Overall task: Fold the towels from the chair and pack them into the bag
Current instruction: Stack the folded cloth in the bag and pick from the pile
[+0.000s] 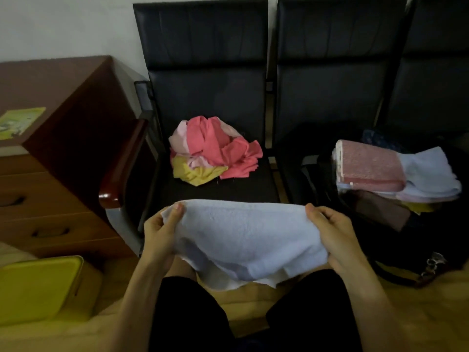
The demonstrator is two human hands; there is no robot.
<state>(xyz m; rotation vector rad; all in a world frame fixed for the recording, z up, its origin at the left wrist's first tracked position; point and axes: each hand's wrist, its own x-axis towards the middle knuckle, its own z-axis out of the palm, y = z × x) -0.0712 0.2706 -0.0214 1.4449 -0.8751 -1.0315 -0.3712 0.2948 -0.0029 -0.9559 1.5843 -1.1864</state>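
head view, looking forward and down, close over lap; chairs beyond

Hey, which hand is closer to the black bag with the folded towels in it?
Right. The right hand grips one end of the pale blue towel, just left of the black bag; the left hand grips the other end, farther left.

Fingers of the left hand (160, 232) and right hand (330, 232) are mostly tucked under the pale blue towel (243, 237). The black bag (385, 240) kinda melts into shadow, outline unclear. Leaflet (20, 121) print is too blurry to read. Yellow case (38, 288) gets cut off by the left edge, the far chair (436, 72) by the right.
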